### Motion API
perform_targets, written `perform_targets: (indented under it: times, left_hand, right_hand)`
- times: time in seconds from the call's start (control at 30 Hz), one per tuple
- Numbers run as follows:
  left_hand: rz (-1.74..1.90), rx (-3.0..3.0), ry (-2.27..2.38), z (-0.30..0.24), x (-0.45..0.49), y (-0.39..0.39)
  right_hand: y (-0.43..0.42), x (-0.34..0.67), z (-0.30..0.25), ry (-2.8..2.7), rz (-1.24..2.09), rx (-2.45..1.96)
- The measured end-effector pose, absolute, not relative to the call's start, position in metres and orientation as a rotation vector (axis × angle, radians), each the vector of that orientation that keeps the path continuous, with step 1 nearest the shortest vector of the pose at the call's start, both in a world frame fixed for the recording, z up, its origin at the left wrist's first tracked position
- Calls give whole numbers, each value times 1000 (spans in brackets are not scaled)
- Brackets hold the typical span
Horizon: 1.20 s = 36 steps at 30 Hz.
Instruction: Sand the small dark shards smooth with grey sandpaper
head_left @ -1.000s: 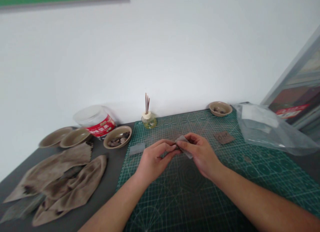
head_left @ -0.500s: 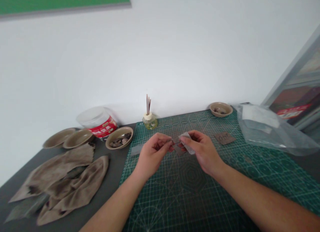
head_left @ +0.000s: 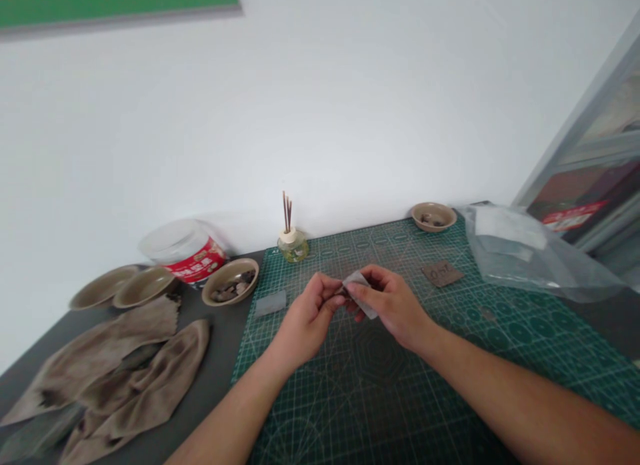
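Observation:
In the middle, above the cutting mat [head_left: 320, 398], my two hands meet. My right hand [head_left: 395, 301] pinches a small grey sheet [head_left: 359, 288] that looks like sandpaper, folded over between thumb and fingers. Thumb and fingertips of my left hand [head_left: 307, 318] are closed on a small dark piece, mostly covered by the fingers and the sheet. Flat on the mat, left of my left hand, lies another grey sheet [head_left: 271, 303]. A brown square [head_left: 442, 273] with handwritten marks is to the right of my right hand.
A bowl of dark fragments [head_left: 231, 282] stands left of the mat, near a red-labelled plastic jar [head_left: 195, 257] and stained cloths [head_left: 110, 378]. A reed diffuser [head_left: 293, 245] is at the back. On the right are a small bowl [head_left: 434, 217] and a clear plastic bag [head_left: 535, 258].
My hands have come closer together, and the grey sheet now covers the dark piece between them. The view has shifted slightly to the right.

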<state>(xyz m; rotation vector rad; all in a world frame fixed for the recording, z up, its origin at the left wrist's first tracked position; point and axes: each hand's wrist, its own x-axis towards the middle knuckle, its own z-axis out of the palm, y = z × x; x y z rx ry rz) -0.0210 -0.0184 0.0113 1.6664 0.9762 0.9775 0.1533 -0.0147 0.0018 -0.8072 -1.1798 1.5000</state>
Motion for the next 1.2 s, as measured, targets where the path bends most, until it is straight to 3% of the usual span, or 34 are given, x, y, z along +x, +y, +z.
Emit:
perform_targets:
  times: [0.47,1.2]
  left_hand:
    - [841,2120,1282,15,-28,-18]
    - [881,2323,1311,13,-24,-24]
  right_hand:
    - [-14,149,0,-1037,1639,-801]
    - [-21,147,7,-1146,1425,-866]
